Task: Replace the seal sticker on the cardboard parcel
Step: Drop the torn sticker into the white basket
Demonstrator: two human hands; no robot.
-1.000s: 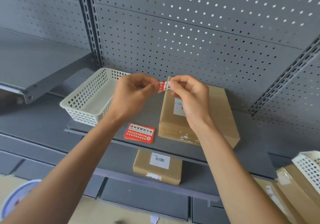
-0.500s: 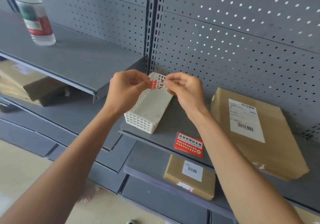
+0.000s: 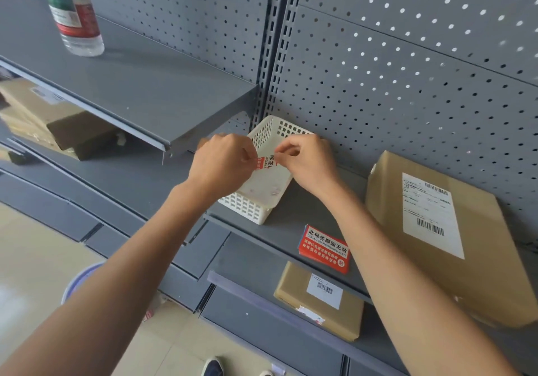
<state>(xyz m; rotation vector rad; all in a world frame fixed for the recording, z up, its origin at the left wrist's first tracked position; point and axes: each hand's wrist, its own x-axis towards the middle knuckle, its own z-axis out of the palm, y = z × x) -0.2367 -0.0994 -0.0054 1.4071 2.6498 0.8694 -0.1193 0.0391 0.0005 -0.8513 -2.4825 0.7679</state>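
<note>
Both hands pinch one small red-and-white sticker (image 3: 265, 162) above the white basket (image 3: 256, 209): left hand (image 3: 222, 164), right hand (image 3: 305, 161). The cardboard parcel (image 3: 454, 236) lies at the shelf's right end.

Place: you are standing at shop-style racking used as a parcel storeroom or pick-up point.
Back wall: grey perforated metal panels (image 3: 407, 64) run behind every level, split by a slotted grey upright (image 3: 276, 40) of the kind retail gondola shelving uses.
Shelves: flat grey metal shelves (image 3: 139, 84) sit at staggered heights in front of you.
Stock: a large brown cardboard parcel with a white barcode label (image 3: 445, 230) lies on your shelf, a smaller brown labelled parcel (image 3: 320, 300) on the one below, more brown boxes (image 3: 43, 113) at left.
Supplies: a stack of red seal stickers with white print (image 3: 323, 249) and a white plastic lattice basket (image 3: 262, 183) lie beside the parcels.
Floor: pale tiles (image 3: 35, 253) show beneath you.
</note>
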